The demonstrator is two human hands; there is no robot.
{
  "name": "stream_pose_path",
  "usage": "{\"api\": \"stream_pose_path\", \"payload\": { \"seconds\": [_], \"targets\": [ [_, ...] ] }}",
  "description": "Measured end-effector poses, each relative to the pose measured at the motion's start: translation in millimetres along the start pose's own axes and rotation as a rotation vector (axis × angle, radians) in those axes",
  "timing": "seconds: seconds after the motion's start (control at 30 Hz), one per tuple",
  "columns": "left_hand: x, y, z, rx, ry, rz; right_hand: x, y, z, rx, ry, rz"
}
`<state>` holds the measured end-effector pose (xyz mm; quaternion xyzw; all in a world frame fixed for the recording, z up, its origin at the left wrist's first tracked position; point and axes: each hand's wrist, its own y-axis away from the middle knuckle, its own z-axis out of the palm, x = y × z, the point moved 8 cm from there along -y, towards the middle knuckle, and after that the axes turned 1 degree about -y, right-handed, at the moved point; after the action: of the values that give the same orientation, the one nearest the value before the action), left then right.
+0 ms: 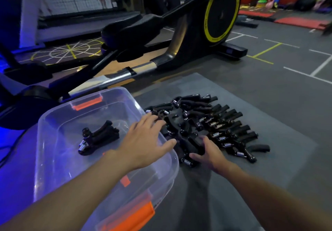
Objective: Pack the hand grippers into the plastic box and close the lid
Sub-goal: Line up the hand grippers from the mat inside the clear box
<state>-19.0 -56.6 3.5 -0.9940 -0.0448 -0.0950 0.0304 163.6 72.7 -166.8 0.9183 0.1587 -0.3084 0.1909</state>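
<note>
A clear plastic box (52,123) with orange latches stands open at the lower left, and a small bundle of black hand grippers (98,136) lies inside it. To its right, a pile of several black hand grippers (221,123) with metal springs is spread on a grey mat. My left hand (143,141) reaches over the box's right rim with fingers spread, its fingertips at the pile's left edge. My right hand (208,151) rests on the near side of the pile, fingers curled onto the grippers; whether it grips one is unclear. No lid is visible.
A grey mat (269,168) lies on the dark gym floor. A black elliptical trainer (179,33) with a yellow-rimmed wheel stands just behind the box and the pile. Red mats and coloured cones sit far back at the right.
</note>
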Motion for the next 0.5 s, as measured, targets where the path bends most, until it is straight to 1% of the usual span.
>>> {"api": "stream_pose_path", "payload": {
  "seconds": [0.13, 0.33, 0.5],
  "targets": [
    [0, -1, 2, -0.007, 0.005, -0.014, 1, -2, 3, 0.062, 0.031, 0.033],
    [3, -3, 2, -0.02, 0.012, -0.001, -1, -8, 3, 0.093, 0.005, 0.059],
    [3, -2, 1, -0.028, 0.03, 0.02, -15, 1, -9, 0.145, 0.032, 0.015]
  ]
}}
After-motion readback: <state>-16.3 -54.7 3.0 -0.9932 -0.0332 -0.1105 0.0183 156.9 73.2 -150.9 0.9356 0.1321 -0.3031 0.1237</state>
